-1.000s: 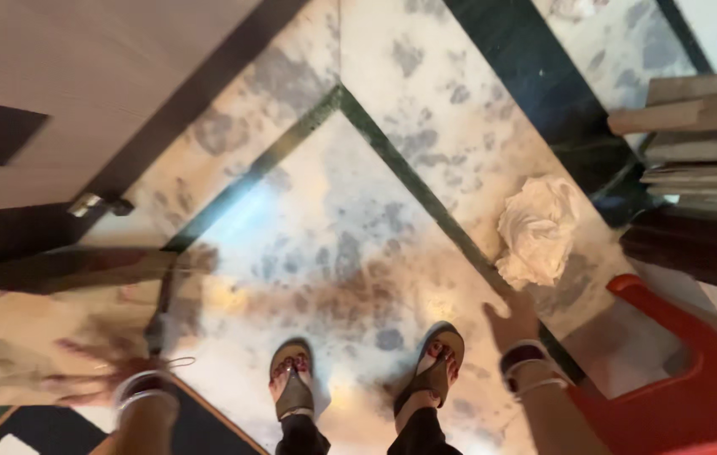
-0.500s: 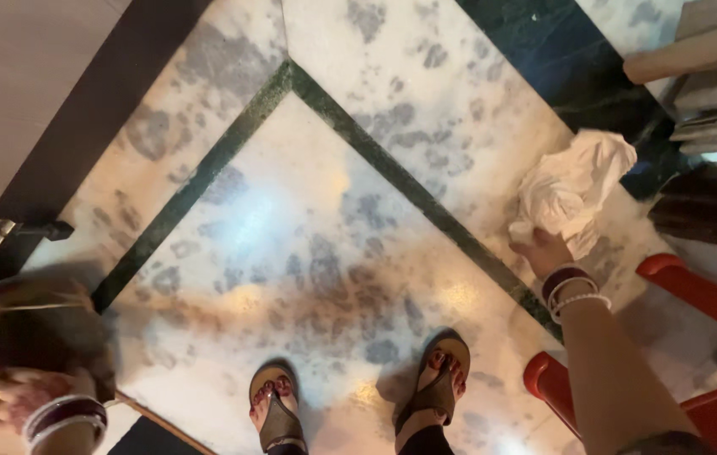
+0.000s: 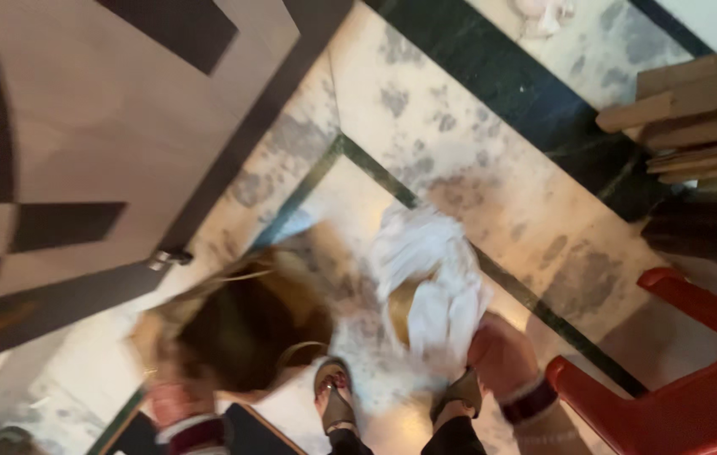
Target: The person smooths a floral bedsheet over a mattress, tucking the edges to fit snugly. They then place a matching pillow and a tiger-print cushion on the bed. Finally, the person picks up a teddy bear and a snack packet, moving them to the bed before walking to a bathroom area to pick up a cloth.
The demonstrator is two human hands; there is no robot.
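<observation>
My right hand (image 3: 502,358) grips a crumpled white cloth or plastic bundle (image 3: 426,270) and holds it above my feet. My left hand (image 3: 174,396), blurred at the lower left, holds the edge of an open brown paper bag (image 3: 240,324), whose dark mouth faces up. The white bundle hangs just right of the bag's opening and seems to touch its rim. Both wrists wear bangles. My sandalled feet (image 3: 337,396) stand on the marble floor beneath.
A wooden door (image 3: 97,152) with dark panels fills the upper left. A red plastic stool (image 3: 687,379) stands at the lower right. Stacked wooden planks (image 3: 695,118) lie at the right edge. The marble floor (image 3: 476,152) has dark green border strips.
My right hand took the white bundle off the floor and carried it left. My left hand brought the brown bag up toward the middle.
</observation>
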